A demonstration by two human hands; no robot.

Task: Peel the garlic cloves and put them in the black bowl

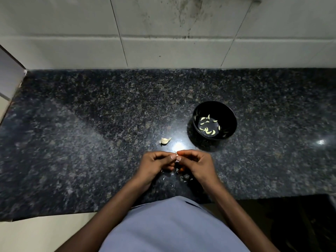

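A black bowl [229,113] stands on the dark granite counter, right of centre, with several peeled garlic cloves [207,129] at its bottom. A piece of unpeeled garlic [165,140] lies on the counter to the bowl's left. Just in front of it, my left hand [156,165] and my right hand [197,164] meet fingertip to fingertip and pinch a small garlic clove [176,155] between them. Most of that clove is hidden by my fingers.
Bits of garlic skin [185,177] lie on the counter [91,142] under my hands. A tiled wall [163,42] runs along the back. The counter's front edge is close to my body, with a dark opening at the lower right.
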